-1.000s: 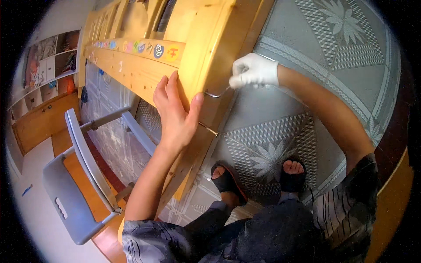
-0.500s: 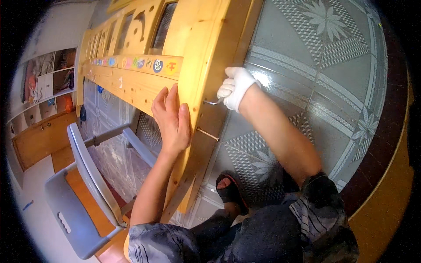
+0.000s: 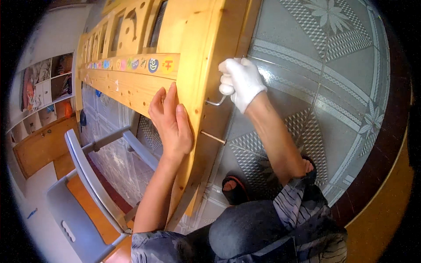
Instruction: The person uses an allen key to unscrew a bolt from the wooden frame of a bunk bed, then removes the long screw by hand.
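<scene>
Flat against a pale wooden post (image 3: 199,48) rests my bare left hand (image 3: 169,118), its fingers stretched out and holding nothing. My right hand (image 3: 243,83), in a white glove, is curled round the end of a bent metal hex key (image 3: 215,104). The key's other end meets the outer side of the post; the tip itself is out of sight. Below it, a long metal bolt (image 3: 213,137) sticks out of the same side. A wooden side rail (image 3: 118,85) with colourful stickers joins the post near my left hand.
A grey-blue folding chair (image 3: 79,219) stands at the left beside the wooden frame. Shelves (image 3: 48,83) with various items are at the far left. Patterned grey tiles (image 3: 289,57) cover the floor at right, and my feet in dark sandals (image 3: 234,189) stand below the post.
My gloved right hand has moved slightly up and outward with the hex key, showing more of its bend. My left hand stays on the post. The view has shifted a little.
</scene>
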`<state>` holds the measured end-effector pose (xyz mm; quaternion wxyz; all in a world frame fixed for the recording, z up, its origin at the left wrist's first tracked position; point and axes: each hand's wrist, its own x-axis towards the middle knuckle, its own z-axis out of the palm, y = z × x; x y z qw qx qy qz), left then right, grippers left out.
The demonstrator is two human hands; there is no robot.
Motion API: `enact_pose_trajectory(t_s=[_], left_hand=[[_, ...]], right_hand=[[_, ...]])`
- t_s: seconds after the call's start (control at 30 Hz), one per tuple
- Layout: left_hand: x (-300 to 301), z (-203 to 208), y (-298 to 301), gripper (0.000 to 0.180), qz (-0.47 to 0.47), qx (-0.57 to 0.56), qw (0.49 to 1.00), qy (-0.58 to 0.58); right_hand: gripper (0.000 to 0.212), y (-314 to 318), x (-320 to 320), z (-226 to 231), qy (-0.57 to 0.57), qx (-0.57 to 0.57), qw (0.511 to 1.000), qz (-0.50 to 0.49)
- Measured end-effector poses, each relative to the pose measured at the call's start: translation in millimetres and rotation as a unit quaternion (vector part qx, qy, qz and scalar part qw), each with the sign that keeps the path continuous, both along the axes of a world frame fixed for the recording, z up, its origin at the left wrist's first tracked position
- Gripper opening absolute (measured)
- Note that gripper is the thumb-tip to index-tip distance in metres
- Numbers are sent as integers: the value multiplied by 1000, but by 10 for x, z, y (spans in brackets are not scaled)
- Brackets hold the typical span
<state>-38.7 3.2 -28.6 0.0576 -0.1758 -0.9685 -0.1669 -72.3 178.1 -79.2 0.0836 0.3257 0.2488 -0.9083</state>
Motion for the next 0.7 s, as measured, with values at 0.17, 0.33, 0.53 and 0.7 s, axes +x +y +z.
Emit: enact_pose_trajectory(t_s=[0.17, 0.33, 0.53, 0.7], left_hand=[[-24, 4, -36, 42, 7, 13, 1000, -24], [-14, 38, 49, 42, 8, 6, 1000, -23], [-11, 25, 33, 41, 17, 24, 999, -36], [-17, 53, 57, 41, 13, -2, 999, -34]], right_hand=[[14, 38, -43, 80, 64, 140, 984, 91], [20, -9, -65, 120, 99, 336, 934, 62], [21, -22, 10, 302, 193, 471, 857, 83], [21, -63, 68, 413, 289, 505, 806, 111]])
